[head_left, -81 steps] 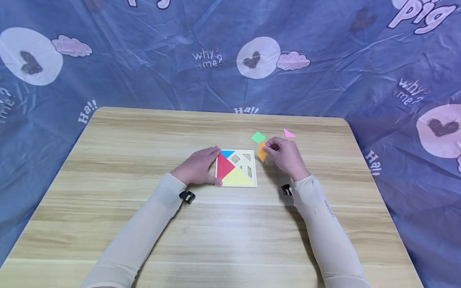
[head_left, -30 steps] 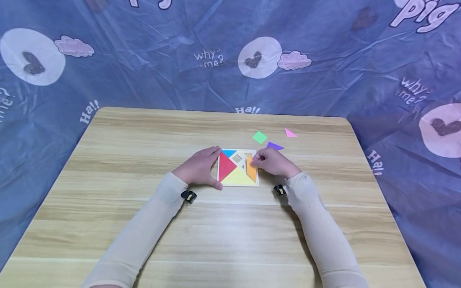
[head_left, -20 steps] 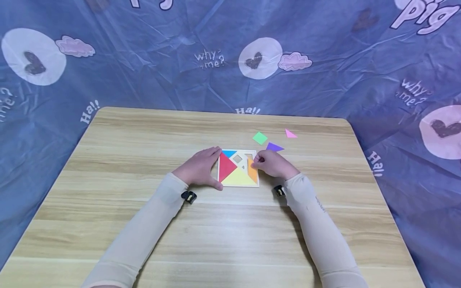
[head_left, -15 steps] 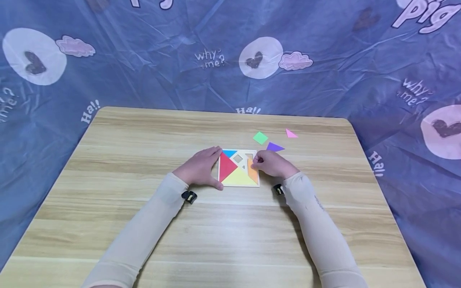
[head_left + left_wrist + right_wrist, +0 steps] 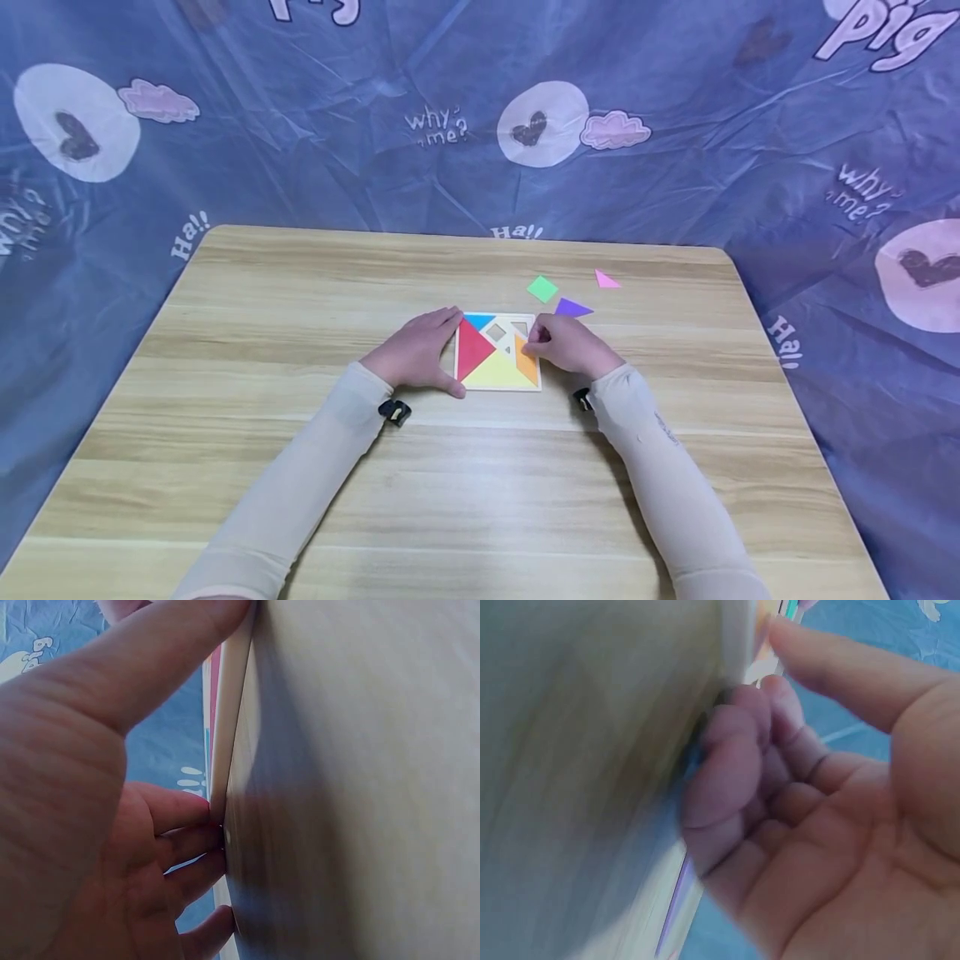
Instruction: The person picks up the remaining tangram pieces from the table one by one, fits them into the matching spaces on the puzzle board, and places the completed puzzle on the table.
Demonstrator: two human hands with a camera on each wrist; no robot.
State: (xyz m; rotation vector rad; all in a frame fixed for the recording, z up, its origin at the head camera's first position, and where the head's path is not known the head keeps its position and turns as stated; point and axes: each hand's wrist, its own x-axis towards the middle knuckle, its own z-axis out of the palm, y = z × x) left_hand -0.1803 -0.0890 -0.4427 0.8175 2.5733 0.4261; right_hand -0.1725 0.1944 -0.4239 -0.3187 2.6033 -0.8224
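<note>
A tangram board point(image 5: 537, 389) with a pale frame lies flat on the table. My left hand point(image 5: 418, 350) holds its left side, thumb at the near corner and fingers at the far one; the left wrist view shows them against the frame's edge. Red point(image 5: 472, 350), yellow point(image 5: 497, 372) and blue point(image 5: 477, 320) triangles sit in the board. Bare slots show at its upper right. At the right side, my right hand point(image 5: 573, 343) has thumb and finger on an orange parallelogram piece point(image 5: 527, 367), which lies in its slot. The fingertips partly cover that piece.
Beyond the board lie a green square point(image 5: 542, 289), a purple triangle point(image 5: 573, 307) and a pink triangle point(image 5: 607, 279). The wooden table point(image 5: 450, 500) ends at a blue printed cloth point(image 5: 337, 167).
My right hand has carried the orange parallelogram left onto the board; it then slid slightly toward me and down into its slot. The purple triangle came into sight. My left hand stays put.
</note>
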